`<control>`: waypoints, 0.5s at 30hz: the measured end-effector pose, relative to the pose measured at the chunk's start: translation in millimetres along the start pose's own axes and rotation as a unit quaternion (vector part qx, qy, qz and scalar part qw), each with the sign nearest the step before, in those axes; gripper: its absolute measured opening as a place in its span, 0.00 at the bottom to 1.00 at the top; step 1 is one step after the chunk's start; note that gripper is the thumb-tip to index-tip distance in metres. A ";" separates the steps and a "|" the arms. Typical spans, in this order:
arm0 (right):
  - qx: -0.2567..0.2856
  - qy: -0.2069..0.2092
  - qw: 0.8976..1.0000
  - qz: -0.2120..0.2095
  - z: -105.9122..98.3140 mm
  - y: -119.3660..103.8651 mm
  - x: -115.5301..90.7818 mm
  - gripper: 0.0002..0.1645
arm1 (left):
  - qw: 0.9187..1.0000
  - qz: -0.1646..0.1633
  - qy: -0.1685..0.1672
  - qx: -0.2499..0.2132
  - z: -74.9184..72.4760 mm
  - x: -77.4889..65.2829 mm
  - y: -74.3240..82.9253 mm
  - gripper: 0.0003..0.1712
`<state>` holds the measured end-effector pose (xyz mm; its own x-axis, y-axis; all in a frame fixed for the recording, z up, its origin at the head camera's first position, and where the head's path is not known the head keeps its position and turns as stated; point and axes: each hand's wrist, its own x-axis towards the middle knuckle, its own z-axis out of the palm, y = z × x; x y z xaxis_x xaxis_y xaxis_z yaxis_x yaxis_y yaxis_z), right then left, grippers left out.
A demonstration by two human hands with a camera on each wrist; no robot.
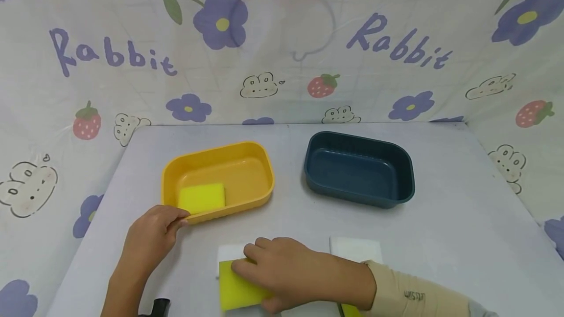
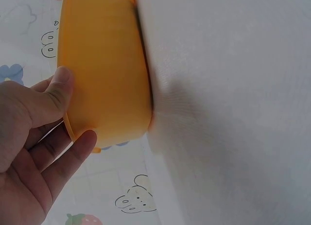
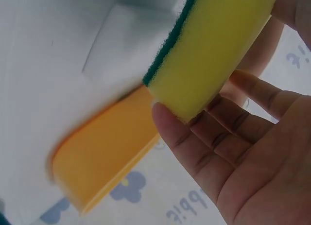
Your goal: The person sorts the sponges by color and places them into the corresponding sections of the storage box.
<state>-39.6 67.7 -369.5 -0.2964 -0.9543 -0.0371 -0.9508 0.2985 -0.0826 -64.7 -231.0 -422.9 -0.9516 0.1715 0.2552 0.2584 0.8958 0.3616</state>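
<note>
My left hand pinches the near left rim of a yellow plastic tub, thumb on its outer wall in the left wrist view. Inside the tub, at the near left, lies a yellow sponge. My right hand grips another yellow sponge in front of the tub. The right wrist view shows that sponge with a dark green scouring layer on one face, held between the thumb and fingertips. Behind it, a white flat piece lies on the table, partly covered by the sponge.
A dark blue tub stands to the right of the yellow one. Another white flat piece lies beyond my right forearm, and a bit of yellow shows below it. A black object is at the front left. A printed curtain hangs behind.
</note>
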 end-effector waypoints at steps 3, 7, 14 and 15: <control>-0.006 -0.008 1.000 0.011 -5.2 6.5 0.0 0.35 | 1.000 -0.006 -0.006 0.001 0.0 0.2 0.1 0.10; -0.023 -0.011 0.999 0.028 -10.9 15.0 -0.1 0.35 | 1.000 -0.001 -0.005 -0.001 -1.0 0.2 -0.5 0.10; -0.057 0.021 0.997 0.052 -23.2 28.5 -0.2 0.36 | 1.000 0.006 0.000 -0.003 -1.6 0.0 -0.4 0.10; -0.058 0.026 0.996 0.055 -24.4 30.5 -0.1 0.36 | 1.000 0.006 0.000 -0.003 -0.9 0.1 -0.6 0.10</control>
<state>-70.7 76.6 -347.7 -0.4004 -0.9163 0.0125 -0.9156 0.4006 0.0343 -64.8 -231.9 -422.3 -0.9483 0.1830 0.2594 0.2714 0.8913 0.3633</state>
